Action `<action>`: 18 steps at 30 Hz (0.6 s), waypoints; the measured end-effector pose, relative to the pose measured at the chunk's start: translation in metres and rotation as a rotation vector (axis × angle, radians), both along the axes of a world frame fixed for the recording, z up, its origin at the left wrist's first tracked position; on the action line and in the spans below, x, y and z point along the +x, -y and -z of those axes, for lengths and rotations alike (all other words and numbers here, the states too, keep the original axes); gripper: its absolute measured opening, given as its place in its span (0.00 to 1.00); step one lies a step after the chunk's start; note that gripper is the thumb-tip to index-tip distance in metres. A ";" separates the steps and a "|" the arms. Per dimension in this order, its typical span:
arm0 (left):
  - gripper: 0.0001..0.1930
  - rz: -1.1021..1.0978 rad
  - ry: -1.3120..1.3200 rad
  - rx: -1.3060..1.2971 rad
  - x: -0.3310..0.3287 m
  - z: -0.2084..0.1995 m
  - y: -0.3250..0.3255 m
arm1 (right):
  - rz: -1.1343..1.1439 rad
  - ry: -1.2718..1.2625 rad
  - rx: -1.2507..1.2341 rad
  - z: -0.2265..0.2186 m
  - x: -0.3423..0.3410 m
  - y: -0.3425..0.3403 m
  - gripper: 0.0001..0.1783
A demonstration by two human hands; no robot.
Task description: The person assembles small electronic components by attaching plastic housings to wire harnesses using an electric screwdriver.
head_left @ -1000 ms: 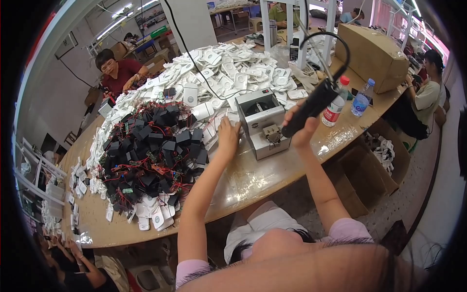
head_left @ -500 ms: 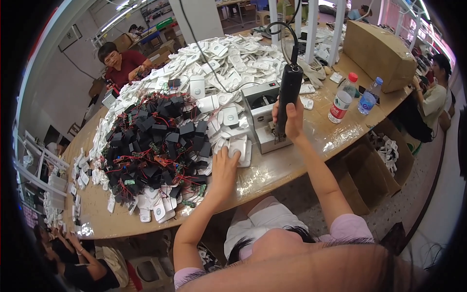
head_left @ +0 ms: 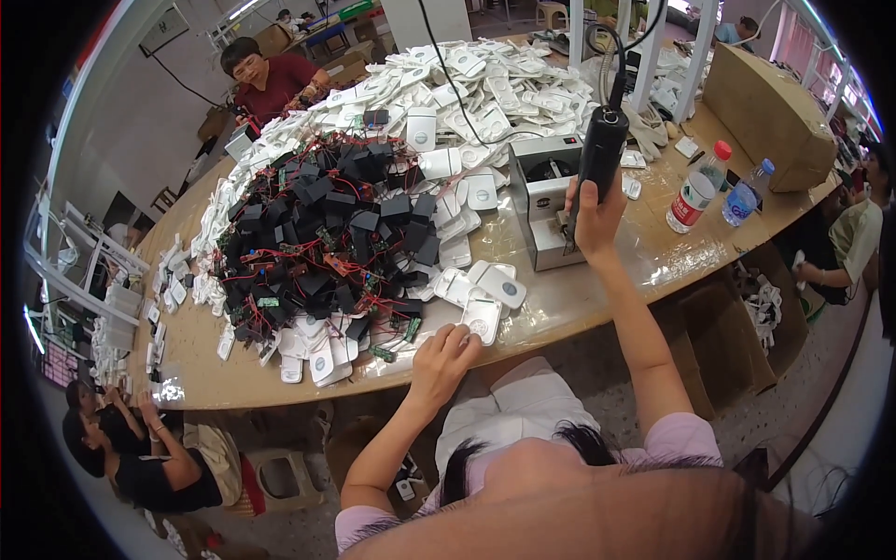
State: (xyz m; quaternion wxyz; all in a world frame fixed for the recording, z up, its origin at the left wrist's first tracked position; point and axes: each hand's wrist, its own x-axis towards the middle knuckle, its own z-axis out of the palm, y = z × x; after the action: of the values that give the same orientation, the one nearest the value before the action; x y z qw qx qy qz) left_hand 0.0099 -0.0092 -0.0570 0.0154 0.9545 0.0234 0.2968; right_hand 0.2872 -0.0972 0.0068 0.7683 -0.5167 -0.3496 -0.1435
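My right hand (head_left: pixel 598 222) is wrapped round an upright black electric screwdriver (head_left: pixel 603 149) with a cord at its top. The tool's lower end is by the front of a grey metal screw feeder (head_left: pixel 544 215) and is partly hidden by my hand. Near the table's front edge, my left hand (head_left: pixel 444 362) has its fingers bent and closed at the lower edge of a white plastic case half (head_left: pixel 482 315), inner side up. Another white case part (head_left: pixel 502 283) with a grey round mark overlaps it, with more white parts just behind.
Black boxes with red wires and green boards (head_left: pixel 327 224) are heaped left of centre. Behind them rises a large pile of white case parts (head_left: pixel 485 84). Two bottles (head_left: pixel 695 194) and a cardboard carton (head_left: pixel 770 117) stand at right. Another person (head_left: pixel 275 84) sits across the table.
My left hand has come back toward the front edge, and several white case parts now lie spread nearer me. My right hand still grips the screwdriver at the feeder. The view has shifted.
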 end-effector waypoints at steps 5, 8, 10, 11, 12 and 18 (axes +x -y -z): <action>0.07 -0.140 0.075 -0.462 0.011 0.005 -0.001 | 0.024 0.030 0.000 -0.001 0.001 0.000 0.23; 0.10 -0.136 0.071 -1.192 0.036 -0.003 0.001 | 0.064 0.052 -0.028 0.004 0.005 -0.003 0.24; 0.10 -0.065 0.067 -1.259 0.051 0.013 0.002 | 0.088 0.075 -0.045 0.010 0.008 -0.003 0.25; 0.11 0.005 0.060 -1.326 0.058 0.022 0.001 | 0.069 0.104 -0.072 0.013 0.009 -0.002 0.26; 0.11 -0.044 0.006 -1.251 0.067 0.025 0.000 | 0.051 0.131 -0.102 0.014 0.011 0.001 0.28; 0.09 -0.148 0.116 -0.672 0.137 0.013 -0.037 | 0.047 0.075 -0.025 0.006 0.002 -0.002 0.24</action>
State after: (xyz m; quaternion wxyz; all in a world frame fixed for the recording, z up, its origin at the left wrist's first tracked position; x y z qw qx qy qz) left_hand 0.1467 0.0273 -0.0697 0.3086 0.8733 0.1882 0.3268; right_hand 0.2895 -0.0948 0.0010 0.7446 -0.5284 -0.3679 -0.1763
